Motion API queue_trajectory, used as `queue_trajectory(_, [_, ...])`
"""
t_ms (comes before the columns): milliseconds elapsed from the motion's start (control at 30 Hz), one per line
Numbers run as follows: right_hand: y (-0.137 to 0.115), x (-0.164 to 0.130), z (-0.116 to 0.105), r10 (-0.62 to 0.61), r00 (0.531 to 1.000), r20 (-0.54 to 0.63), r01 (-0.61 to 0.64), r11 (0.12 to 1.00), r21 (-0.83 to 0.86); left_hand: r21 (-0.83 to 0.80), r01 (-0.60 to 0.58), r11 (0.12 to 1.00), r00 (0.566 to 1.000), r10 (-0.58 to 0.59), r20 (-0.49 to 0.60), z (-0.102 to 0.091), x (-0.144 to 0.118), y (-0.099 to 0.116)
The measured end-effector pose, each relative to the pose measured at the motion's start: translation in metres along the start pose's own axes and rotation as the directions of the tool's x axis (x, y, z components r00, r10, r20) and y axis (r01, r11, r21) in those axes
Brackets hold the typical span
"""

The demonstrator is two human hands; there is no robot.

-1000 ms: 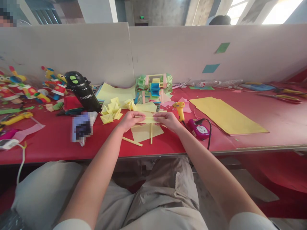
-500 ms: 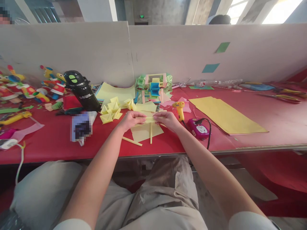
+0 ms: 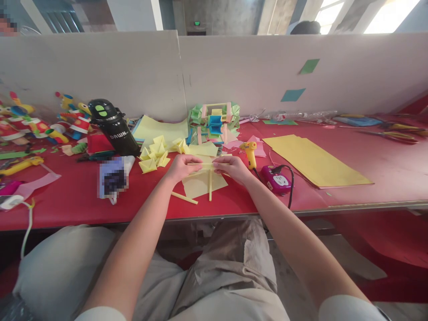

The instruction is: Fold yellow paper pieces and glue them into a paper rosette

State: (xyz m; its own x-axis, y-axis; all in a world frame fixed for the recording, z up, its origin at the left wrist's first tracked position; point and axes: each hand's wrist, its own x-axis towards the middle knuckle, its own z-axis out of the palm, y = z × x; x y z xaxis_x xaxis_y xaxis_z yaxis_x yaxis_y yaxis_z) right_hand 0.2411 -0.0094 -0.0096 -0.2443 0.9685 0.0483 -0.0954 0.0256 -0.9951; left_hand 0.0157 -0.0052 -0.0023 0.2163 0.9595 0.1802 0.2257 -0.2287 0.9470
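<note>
My left hand and my right hand pinch the two ends of a narrow folded strip of pale yellow paper, held level just above the red table. Under the strip lies a flat pale yellow sheet with two thin rolled paper sticks, one upright and one slanting at the front left. A pile of small folded yellow paper pieces sits just left of my left hand.
A yellow glue gun and a purple power socket with a black cord lie right of my right hand. A black bottle, colourful toys, a paper model and a large yellow sheet stand around. A white partition backs the table.
My hands have barely shifted; the fingers have pressed the strip slightly flatter and narrower. Nothing else on the table has moved.
</note>
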Motion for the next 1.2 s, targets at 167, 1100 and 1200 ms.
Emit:
queue_trajectory(167, [-0.002,-0.001,0.000,0.030,0.999,0.032,-0.030,1.000,0.000,-0.003,-0.031,1.000,1.000,0.031,0.005,0.000,-0.001,0.003])
queue_trajectory(1100, [-0.011,-0.005,-0.003,0.136,0.982,-0.127,-0.110,0.975,0.195,0.129,0.002,0.992,0.988,-0.022,0.156,0.038,-0.013,0.030])
queue_trajectory(1200, [-0.017,-0.008,-0.004,0.167,0.981,-0.103,-0.151,0.978,0.147,0.167,-0.033,0.985,0.987,0.006,0.160,0.046,-0.015,0.032])
